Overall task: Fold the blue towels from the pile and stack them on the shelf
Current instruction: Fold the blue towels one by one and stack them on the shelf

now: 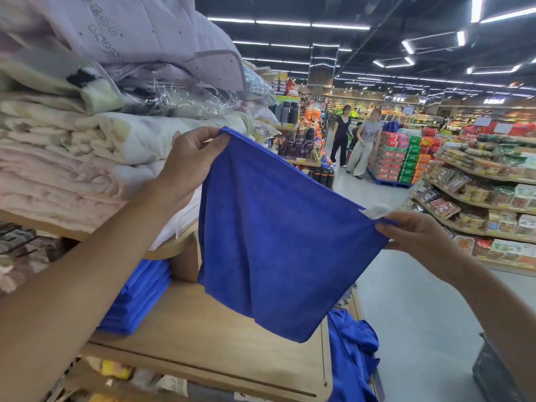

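We hold a blue towel (278, 242) spread out in the middle of the frame, its top edge pulled taut and slanting from upper left down to the right. Our left hand (188, 166) pinches the towel's upper left corner between thumb and curled fingers, and our right hand (417, 233), at the right of centre, pinches the opposite top corner the same way, just below a small white tag (375, 211) on the hem. The cloth hangs loose below our hands, with soft vertical creases, in front of a wooden shelf (208, 329). On that shelf, at the lower left, lies a stack of folded blue towels (139, 297). At the bottom, right of centre, a pile of unfolded blue towels (353, 352) droops past the shelf's end. Folded bedding (87, 126) in pale pink, cream and lilac fills the upper left, on the shelf above. Down the aisle, in the upper middle of the frame, stand 2 shoppers (353, 137). Racks of packaged food (478, 181) run along the right side, and a grey crate (499, 369) sits in the lower right corner.
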`<state>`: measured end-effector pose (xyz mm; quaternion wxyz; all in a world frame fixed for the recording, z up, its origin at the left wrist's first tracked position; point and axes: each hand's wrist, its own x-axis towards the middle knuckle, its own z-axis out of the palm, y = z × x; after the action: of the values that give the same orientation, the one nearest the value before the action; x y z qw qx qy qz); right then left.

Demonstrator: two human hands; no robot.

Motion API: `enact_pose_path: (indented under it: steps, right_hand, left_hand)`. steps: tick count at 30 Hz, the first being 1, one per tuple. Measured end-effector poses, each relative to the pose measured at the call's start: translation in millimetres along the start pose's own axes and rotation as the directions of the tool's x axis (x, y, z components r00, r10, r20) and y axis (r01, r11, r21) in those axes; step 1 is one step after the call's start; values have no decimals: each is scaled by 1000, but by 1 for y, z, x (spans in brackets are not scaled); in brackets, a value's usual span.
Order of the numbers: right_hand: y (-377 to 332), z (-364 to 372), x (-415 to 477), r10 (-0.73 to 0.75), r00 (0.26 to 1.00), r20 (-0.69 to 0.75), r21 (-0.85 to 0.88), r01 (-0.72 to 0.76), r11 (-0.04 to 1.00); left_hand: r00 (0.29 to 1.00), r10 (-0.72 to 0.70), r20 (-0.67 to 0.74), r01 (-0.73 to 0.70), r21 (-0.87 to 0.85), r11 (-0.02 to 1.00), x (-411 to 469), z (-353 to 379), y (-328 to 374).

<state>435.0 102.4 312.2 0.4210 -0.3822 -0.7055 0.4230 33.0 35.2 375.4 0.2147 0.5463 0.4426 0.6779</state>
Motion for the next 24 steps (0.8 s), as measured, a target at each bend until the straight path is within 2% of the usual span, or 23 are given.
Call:
enact_pose_path:
  steps: [5,8,9,10,12,14,15,18,21,23,24]
  right_hand:
    - [-1,0,-12,-173,974,-148,-185,145,972]
    - [6,1,-20,-231,965,-123,-410,163,898]
    - [10,2,-24,-209,971,-117,-398,147,905]
    - [14,2,-29,-175,980,-92,-313,138,940]
    - [20,4,-41,-103,994,-27,-52,101,994]
    - [32,7,-51,-34,997,75,142,23,990]
    - [39,12,-57,-14,992,127,178,-9,984]
    - [72,33,-72,77,976,202,141,-107,984]
    - [105,62,-84,195,966,170,79,-210,974]
    - [126,82,-88,266,949,167,68,-280,958]
    - [136,90,-89,304,938,165,69,-319,945]
  left_hand:
    - [996,45,-71,-50,-62,997,-43,-16,-12]
    - [993,46,-106,-51,-39,998,-74,-30,-23]
    - [994,33,-103,-38,-51,998,-85,-35,-26]
    - [995,16,-99,-25,-89,996,-95,-41,-29]
    - [998,-28,-64,14,-208,978,-114,-57,-29]
    - [999,-47,-10,43,-263,964,-134,-74,-32]
    - [997,-71,8,70,-273,959,-146,-80,-35]
    - [974,-225,-34,213,-220,952,-180,-99,-70]
    - [882,-444,-157,442,-53,896,-205,-114,-118]
    - [835,-511,-204,533,63,844,-215,-122,-149]
    - [833,-511,-212,539,104,836,-217,-126,-162]
